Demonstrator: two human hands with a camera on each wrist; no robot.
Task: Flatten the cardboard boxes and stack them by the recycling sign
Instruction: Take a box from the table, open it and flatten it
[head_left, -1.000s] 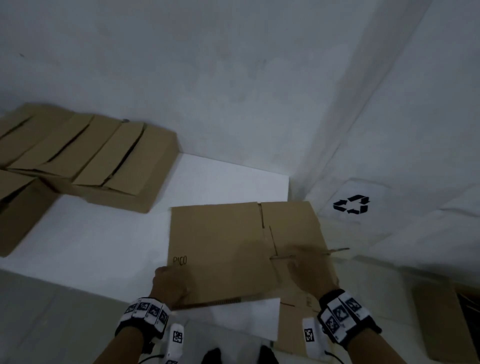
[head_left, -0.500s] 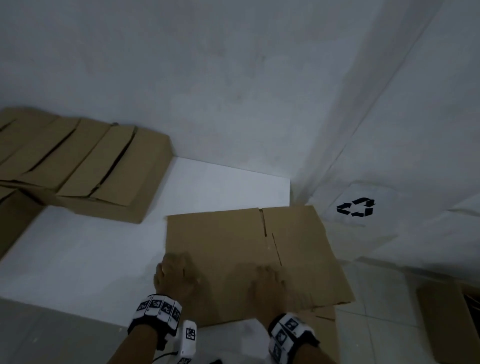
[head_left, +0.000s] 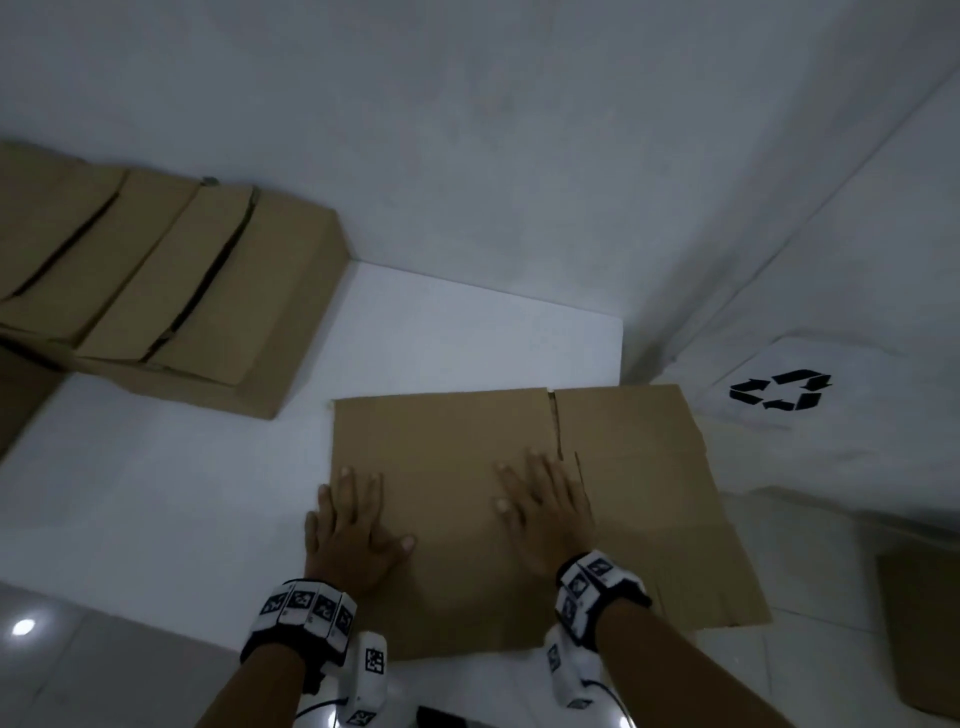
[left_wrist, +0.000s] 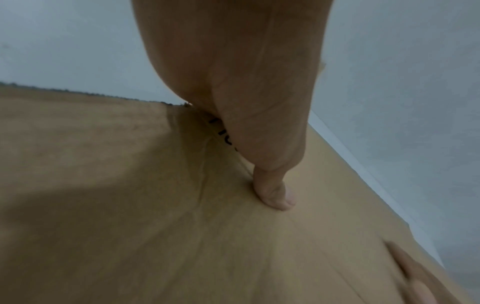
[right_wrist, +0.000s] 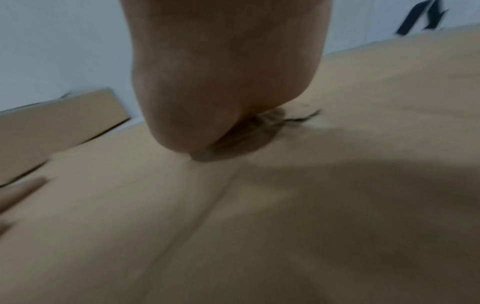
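A flattened brown cardboard box (head_left: 457, 447) lies on a white sheet (head_left: 171, 493) on the floor, its right part over another flat piece (head_left: 717, 582). My left hand (head_left: 348, 519) presses flat on its left edge, fingers spread. My right hand (head_left: 540, 509) presses flat near the slit in the middle. The recycling sign (head_left: 779, 389) is on the wall to the right. In the left wrist view my left hand (left_wrist: 259, 144) lies on the cardboard (left_wrist: 130, 205). In the right wrist view my right hand (right_wrist: 223, 92) lies on the cardboard (right_wrist: 259, 226), and the picture is blurred.
A stack of unflattened cardboard boxes (head_left: 171, 301) stands at the left against the wall. Another cardboard piece (head_left: 924, 634) lies at the far right on the tiled floor. White walls meet in a corner behind the flat box.
My hands let go of the box edges and now press flat on it. My right hand moved left toward the middle. The raised flap at the right has been pushed down.
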